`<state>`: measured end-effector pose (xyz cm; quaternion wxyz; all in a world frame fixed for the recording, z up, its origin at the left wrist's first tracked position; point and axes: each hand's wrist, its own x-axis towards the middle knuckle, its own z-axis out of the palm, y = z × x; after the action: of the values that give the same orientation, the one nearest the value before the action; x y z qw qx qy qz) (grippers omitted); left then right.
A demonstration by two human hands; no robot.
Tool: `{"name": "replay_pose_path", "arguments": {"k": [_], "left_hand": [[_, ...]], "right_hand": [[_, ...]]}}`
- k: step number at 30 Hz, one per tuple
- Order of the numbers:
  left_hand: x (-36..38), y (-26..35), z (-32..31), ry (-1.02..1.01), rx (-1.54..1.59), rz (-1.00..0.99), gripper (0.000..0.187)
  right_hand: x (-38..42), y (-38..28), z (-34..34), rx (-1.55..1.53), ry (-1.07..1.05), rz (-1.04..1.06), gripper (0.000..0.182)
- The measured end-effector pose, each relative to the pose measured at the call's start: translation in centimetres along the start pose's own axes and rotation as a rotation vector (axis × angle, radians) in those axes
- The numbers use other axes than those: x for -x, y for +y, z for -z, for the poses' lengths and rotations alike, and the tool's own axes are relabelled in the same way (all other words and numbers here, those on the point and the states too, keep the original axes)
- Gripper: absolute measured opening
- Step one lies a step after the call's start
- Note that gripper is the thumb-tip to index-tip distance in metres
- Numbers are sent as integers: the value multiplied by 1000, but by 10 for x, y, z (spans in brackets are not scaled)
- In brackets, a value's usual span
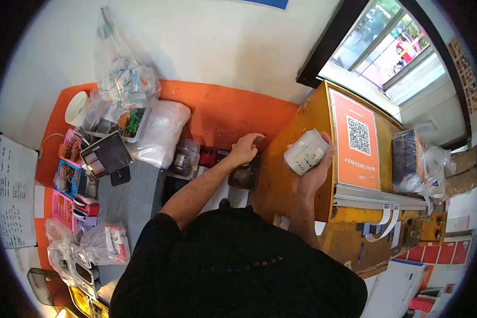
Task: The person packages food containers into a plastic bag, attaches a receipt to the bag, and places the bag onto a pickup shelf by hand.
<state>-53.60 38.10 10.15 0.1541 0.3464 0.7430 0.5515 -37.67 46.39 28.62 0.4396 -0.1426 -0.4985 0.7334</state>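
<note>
A white cylindrical tub (305,152) with small dark green markings is tilted in my right hand (315,180), whose fingers wrap round its side. The tub is beside the yellow wooden counter box, and its contents do not show. My left hand (243,151) reaches forward near the orange wall panel (217,114), its index finger stretched out and nothing visible in it. Below that hand is a dark open bin (244,177). A clear plastic container (184,159) and a red object (211,155) lie to its left.
The wooden box (297,124) carries an orange QR-code sign (356,139) on its right. Left, a grey counter (127,204) holds a plastic-wrapped stack (161,130), a black box (107,155) and coloured baskets (63,209). A bag of bags (124,79) hangs on the wall.
</note>
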Motion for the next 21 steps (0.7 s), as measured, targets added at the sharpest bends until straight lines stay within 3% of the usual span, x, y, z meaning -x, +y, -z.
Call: {"name": "replay_pose_path", "arguments": {"k": [2, 3, 5, 6, 8, 9, 10, 11, 14, 21], "left_hand": [[4, 32, 10, 2, -282, -28, 17], [3, 35, 10, 5, -280, -26, 17], [-3, 42, 8, 209, 30, -131, 15], [1, 58, 11, 209, 31, -132, 15], [17, 115, 27, 318, 355, -183, 15], [25, 134, 36, 315, 356, -181, 15], [34, 151, 45, 182, 322, -202, 15], [39, 166, 53, 49, 288, -225, 16], [43, 199, 61, -46, 177, -179, 18], [39, 192, 52, -35, 197, -259, 25]], "right_hand": [[4, 3, -1, -75, -15, -118, 49], [6, 8, 1, -64, -36, -156, 50], [8, 12, 3, -48, -57, -195, 50], [9, 13, 1, -6, -68, -141, 49], [8, 15, -2, 34, -75, -83, 48], [8, 15, -2, 179, -79, 56, 48], [9, 15, -3, 325, -81, 193, 47], [10, 17, -2, 326, -78, 191, 47], [10, 20, -2, 409, -92, 285, 49], [6, 23, 4, 456, -54, 405, 53]]}}
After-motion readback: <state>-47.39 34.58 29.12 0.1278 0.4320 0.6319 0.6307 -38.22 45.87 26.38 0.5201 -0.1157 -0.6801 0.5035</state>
